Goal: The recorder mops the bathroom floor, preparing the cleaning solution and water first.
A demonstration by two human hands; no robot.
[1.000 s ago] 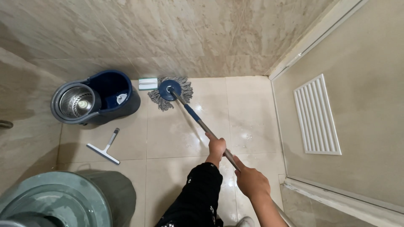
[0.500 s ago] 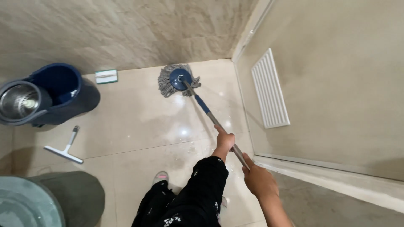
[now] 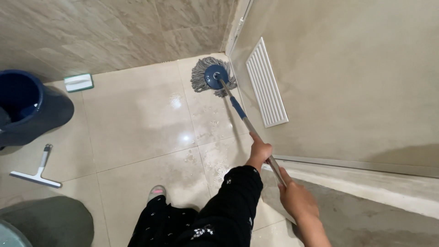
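The door [image 3: 347, 82] is my landmark: its white vent [image 3: 266, 84] sits just beside the mop head [image 3: 214, 76], jammed in the corner at the door's foot. My left hand [image 3: 259, 151] and right hand [image 3: 297, 199] both wrap tight around the mop handle [image 3: 249, 126]. Pushing harder could knock the vent; the wet floor [image 3: 137, 119] may slip. Open room lies away from the door, toward the blue bucket [image 3: 27, 107] and squeegee [image 3: 36, 171].

Floor: your glossy beige tile floor [image 3: 137, 123], wet in patches.
On it: mop head [image 3: 214, 77] in the corner, blue bucket [image 3: 32, 110], white squeegee [image 3: 34, 171], green-white brush [image 3: 78, 82].
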